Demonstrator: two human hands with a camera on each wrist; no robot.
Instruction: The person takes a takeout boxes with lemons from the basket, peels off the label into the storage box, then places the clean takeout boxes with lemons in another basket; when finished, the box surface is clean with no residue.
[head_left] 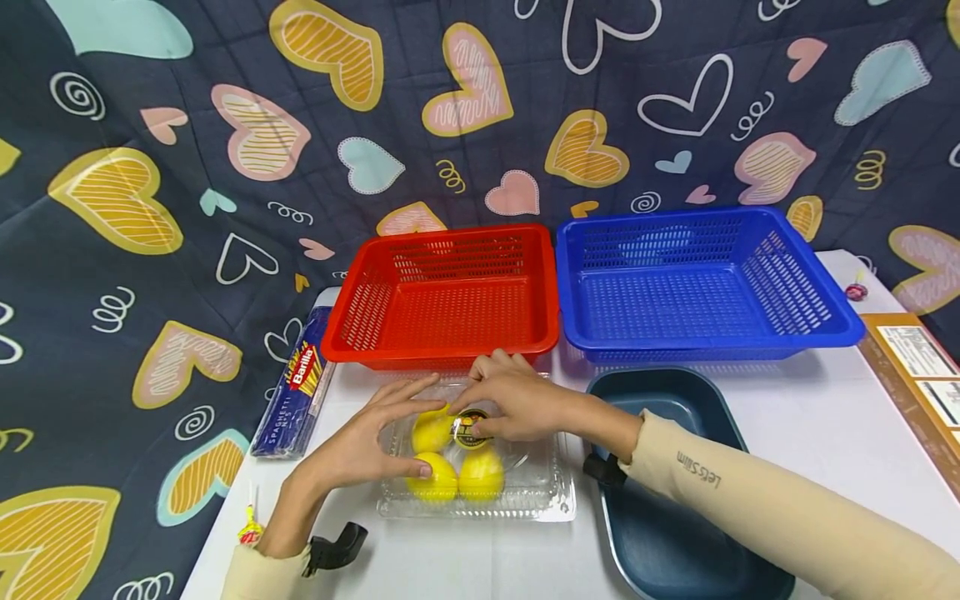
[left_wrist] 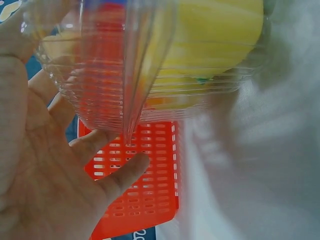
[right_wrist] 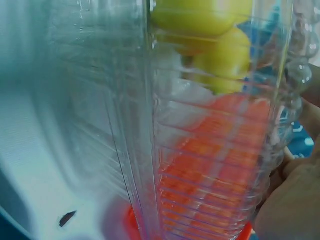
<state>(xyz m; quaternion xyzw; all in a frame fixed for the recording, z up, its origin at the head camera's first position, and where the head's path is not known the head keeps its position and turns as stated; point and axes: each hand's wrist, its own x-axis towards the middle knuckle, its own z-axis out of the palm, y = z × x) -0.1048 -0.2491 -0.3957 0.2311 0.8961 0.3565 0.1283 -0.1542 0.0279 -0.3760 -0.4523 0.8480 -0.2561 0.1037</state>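
Note:
A clear plastic clamshell box with three yellow lemons and a round black label lies on the white table. My left hand rests on the lid's left side, fingers spread and fairly straight, thumb over the front lemon. My right hand lies over the lid's far side by the label, fingers curled on it. In the left wrist view the open palm touches the box. In the right wrist view the box fills the frame, with curled fingers at its edge.
An empty red basket stands just behind the box, an empty blue basket to its right. A dark blue tray lies under my right forearm. A spaghetti pack and a lollipop sit at left, a cardboard box at right.

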